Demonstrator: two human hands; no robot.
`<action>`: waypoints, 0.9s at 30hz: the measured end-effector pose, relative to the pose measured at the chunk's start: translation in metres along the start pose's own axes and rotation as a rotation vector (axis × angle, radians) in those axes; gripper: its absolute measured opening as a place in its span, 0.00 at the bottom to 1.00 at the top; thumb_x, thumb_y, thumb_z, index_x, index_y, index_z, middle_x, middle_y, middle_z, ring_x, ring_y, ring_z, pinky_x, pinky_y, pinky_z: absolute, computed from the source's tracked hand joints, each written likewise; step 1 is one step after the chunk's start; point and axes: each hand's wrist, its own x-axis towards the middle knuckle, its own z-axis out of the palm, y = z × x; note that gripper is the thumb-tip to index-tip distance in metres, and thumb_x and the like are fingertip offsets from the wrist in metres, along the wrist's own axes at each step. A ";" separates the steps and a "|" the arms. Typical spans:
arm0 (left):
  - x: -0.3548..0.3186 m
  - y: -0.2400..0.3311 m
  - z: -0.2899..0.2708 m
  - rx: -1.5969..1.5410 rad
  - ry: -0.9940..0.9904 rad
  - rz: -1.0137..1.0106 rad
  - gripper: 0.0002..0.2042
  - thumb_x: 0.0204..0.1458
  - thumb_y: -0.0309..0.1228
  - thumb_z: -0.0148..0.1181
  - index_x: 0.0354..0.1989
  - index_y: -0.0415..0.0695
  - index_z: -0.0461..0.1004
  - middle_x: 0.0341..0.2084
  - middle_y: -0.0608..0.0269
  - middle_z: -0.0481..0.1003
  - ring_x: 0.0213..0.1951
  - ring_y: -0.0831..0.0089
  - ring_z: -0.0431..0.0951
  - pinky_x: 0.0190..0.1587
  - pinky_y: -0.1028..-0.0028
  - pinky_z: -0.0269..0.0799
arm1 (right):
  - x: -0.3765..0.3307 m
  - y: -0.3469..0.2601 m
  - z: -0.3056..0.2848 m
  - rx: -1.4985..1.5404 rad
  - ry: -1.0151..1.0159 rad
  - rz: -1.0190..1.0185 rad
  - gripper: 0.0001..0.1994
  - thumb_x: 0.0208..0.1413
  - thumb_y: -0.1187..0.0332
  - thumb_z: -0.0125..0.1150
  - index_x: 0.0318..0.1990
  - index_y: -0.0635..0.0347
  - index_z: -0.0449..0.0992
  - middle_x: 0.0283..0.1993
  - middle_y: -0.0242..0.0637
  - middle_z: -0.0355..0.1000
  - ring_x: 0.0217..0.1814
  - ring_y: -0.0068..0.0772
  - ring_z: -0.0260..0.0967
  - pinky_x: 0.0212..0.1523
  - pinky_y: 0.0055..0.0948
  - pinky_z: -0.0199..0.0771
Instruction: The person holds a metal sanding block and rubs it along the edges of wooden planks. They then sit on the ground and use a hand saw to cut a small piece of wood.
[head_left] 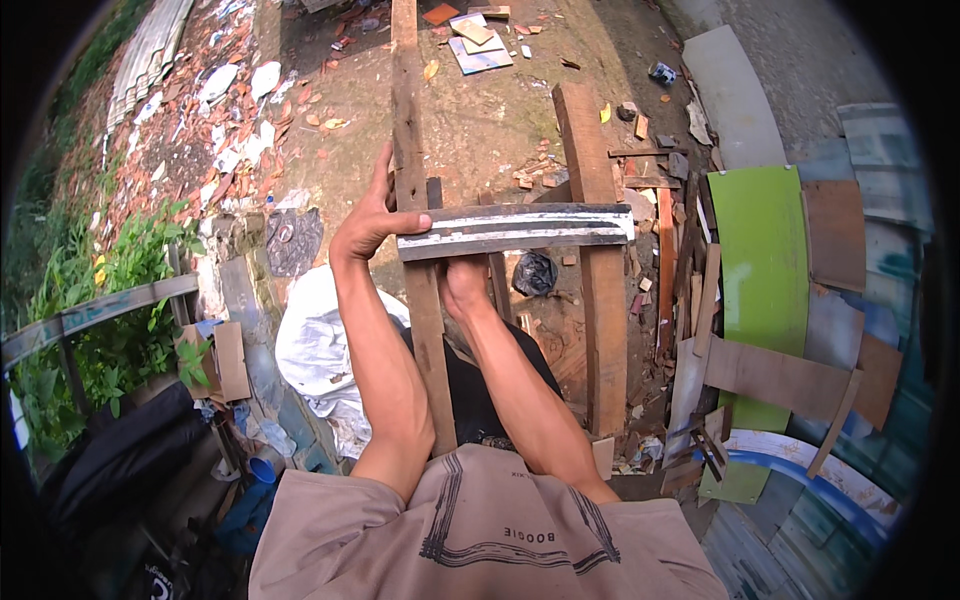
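Note:
A short wooden board with white streaks along its top lies crosswise over two long wooden beams. It rests near the left beam and spans to the right beam. My left hand grips the board's left end where it crosses the left beam, thumb pressed on top and a finger stretched along the beam's outer side. My right hand reaches beneath the board, just right of the left beam. Its fingers are hidden under the board.
A white sack lies beside my left forearm. Between the beams sits a crumpled black plastic bag. A green panel and other sheets lie at right. Litter and wood scraps cover the ground ahead; plants grow at left.

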 end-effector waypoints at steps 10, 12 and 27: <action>-0.001 0.004 0.001 -0.037 -0.008 -0.020 0.67 0.23 0.30 0.78 0.76 0.43 0.36 0.68 0.42 0.56 0.69 0.52 0.57 0.71 0.66 0.45 | -0.020 -0.013 -0.007 -0.019 -0.072 0.074 0.12 0.59 0.73 0.63 0.50 0.61 0.76 0.46 0.32 0.74 0.48 0.25 0.69 0.52 0.29 0.68; 0.000 0.001 -0.001 -0.039 -0.007 -0.008 0.67 0.23 0.30 0.78 0.76 0.43 0.36 0.68 0.43 0.57 0.69 0.52 0.58 0.71 0.66 0.46 | -0.036 -0.015 -0.014 -0.055 -0.094 0.127 0.10 0.59 0.74 0.63 0.47 0.63 0.78 0.43 0.31 0.75 0.42 0.21 0.68 0.45 0.26 0.69; -0.001 0.006 0.000 -0.049 0.008 -0.039 0.64 0.26 0.27 0.74 0.76 0.43 0.37 0.66 0.45 0.60 0.66 0.55 0.63 0.70 0.68 0.48 | -0.026 -0.167 -0.004 -1.404 -0.146 -0.998 0.15 0.52 0.80 0.60 0.48 0.58 0.79 0.37 0.40 0.70 0.40 0.45 0.69 0.45 0.40 0.70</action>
